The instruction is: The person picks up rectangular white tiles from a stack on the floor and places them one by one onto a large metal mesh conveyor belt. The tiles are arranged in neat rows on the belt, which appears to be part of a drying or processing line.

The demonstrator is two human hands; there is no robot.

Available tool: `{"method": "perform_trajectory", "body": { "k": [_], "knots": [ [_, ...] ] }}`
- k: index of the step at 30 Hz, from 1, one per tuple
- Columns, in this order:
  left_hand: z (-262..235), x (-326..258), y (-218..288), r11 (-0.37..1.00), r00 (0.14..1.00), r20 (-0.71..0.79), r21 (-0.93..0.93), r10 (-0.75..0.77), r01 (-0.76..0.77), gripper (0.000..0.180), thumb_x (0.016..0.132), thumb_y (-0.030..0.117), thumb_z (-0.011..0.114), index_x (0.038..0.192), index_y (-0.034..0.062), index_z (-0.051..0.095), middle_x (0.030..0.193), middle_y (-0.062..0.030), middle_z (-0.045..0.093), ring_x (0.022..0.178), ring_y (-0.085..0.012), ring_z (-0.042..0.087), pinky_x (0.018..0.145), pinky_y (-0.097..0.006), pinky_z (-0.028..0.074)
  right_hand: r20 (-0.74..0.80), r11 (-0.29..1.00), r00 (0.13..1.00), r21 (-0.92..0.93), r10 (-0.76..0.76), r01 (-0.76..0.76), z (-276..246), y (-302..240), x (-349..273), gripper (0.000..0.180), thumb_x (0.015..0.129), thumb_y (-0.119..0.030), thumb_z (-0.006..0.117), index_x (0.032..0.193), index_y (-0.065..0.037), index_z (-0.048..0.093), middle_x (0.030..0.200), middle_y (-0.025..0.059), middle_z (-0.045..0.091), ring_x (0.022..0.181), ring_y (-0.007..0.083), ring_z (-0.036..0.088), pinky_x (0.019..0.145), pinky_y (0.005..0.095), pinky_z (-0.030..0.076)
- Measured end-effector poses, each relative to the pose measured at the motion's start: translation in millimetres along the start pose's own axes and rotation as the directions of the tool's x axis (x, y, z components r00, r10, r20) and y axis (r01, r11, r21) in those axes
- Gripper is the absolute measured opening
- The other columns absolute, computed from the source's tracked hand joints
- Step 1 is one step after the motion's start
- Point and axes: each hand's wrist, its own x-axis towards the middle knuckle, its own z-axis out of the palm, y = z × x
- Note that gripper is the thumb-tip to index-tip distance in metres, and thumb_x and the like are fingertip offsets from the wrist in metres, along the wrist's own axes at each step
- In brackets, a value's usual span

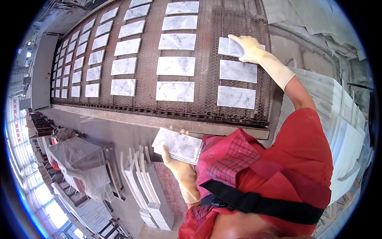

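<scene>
A short stack of white, grey-veined marble tiles [177,141] rests in my gloved left hand [181,171], fingers wrapped round it, just off the near edge of a brown mesh conveyor belt [147,71]. Over the belt's right end, my gloved right hand [248,48] grips a single marble tile [234,49] between thumb and fingers. That tile overlaps a tile lying on the mesh [223,46], whose left end shows. Nearer me in the same row lie two flat tiles: a middle tile [238,71] and a near tile [236,97].
Rows of similar tiles [175,66] cover the belt leftward. A chain and metal rail [159,113] run along its near edge. Stone slabs [147,187] stand upright below, beside a plastic-wrapped pile [81,163]. Large pale sheets [322,111] are stacked at my right.
</scene>
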Motion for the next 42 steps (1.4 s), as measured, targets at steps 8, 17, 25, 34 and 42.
{"method": "perform_trajectory", "body": {
  "k": [8,17,25,34,42],
  "knots": [
    [-7.8,2.5,-5.0,1.000,0.998,-0.058,0.002,-0.031,0.031,0.100,0.095,0.066,0.068,0.168,0.0044,0.039,0.151,-0.0266,0.056,0.137,-0.0390,0.056,0.124,-0.054,0.042,-0.009,0.996,0.996,-0.008,-0.092,0.092,1.0,13.2,6.4,0.112,0.072,-0.019,0.095,0.169,-0.024,0.038,0.133,0.0186,0.069,0.126,0.0394,0.067,0.111,0.0489,0.054],
    [-3.9,-4.5,-10.9,0.996,0.994,-0.068,-0.023,-0.085,0.084,0.098,0.094,0.068,0.068,0.166,0.0072,0.042,0.143,-0.0250,0.062,0.130,-0.0387,0.061,0.119,-0.056,0.046,-0.241,0.995,0.965,-0.049,-0.099,0.089,-24.8,52.8,79.3,0.111,0.076,-0.024,0.095,0.170,-0.026,0.037,0.132,0.0175,0.070,0.127,0.0389,0.067,0.112,0.0492,0.054],
    [11.2,-11.4,-8.7,0.995,0.993,-0.074,-0.041,-0.093,0.091,0.096,0.094,0.064,0.072,0.167,0.0094,0.041,0.140,-0.0239,0.063,0.128,-0.0384,0.062,0.119,-0.057,0.046,-0.097,0.993,0.993,-0.103,-0.074,0.064,-15.3,33.6,123.3,0.109,0.074,-0.025,0.097,0.168,-0.025,0.041,0.132,0.0159,0.071,0.125,0.0381,0.068,0.109,0.0480,0.055],
    [-0.5,-4.0,-15.4,0.992,0.993,-0.041,-0.056,-0.111,0.109,0.100,0.091,0.065,0.074,0.168,0.0099,0.041,0.139,-0.0241,0.063,0.128,-0.0385,0.062,0.120,-0.059,0.045,-0.450,0.961,0.866,0.055,-0.217,0.270,-1.7,57.4,63.9,0.075,0.093,-0.025,0.083,0.161,-0.021,0.052,0.138,0.0189,0.071,0.125,0.0389,0.069,0.112,0.0505,0.054],
    [11.5,-1.6,-17.3,0.997,0.997,-0.076,0.073,-0.034,0.039,0.099,0.093,0.069,0.069,0.168,0.0109,0.041,0.140,-0.0236,0.063,0.129,-0.0382,0.062,0.119,-0.061,0.046,-0.259,0.961,0.927,-0.124,-0.271,0.246,36.0,32.4,-30.9,0.072,0.096,-0.027,0.081,0.160,-0.018,0.051,0.158,0.0209,0.057,0.131,0.0414,0.062,0.113,0.0523,0.052]
  ]
}}
